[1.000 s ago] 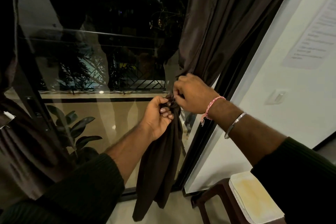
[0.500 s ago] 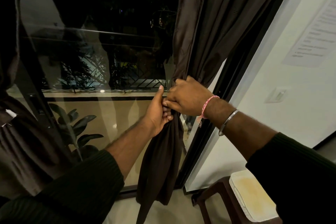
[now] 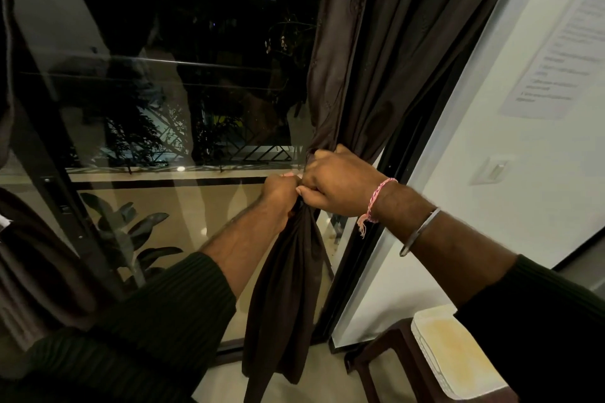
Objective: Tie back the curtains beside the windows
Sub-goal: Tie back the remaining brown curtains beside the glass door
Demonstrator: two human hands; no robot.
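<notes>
Curtain (image 3: 366, 52): gathered beside the window (image 3: 163, 101), bunched at our fists.
Left hand (image 3: 281, 195): clenched around the gather.
Right hand (image 3: 340, 185): clenched around it, above.
Risk: we judge a loosened grip lets the bunch spread.

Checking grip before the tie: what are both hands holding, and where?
Both left hand and right hand grip the brown curtain at its gathered waist.
</notes>
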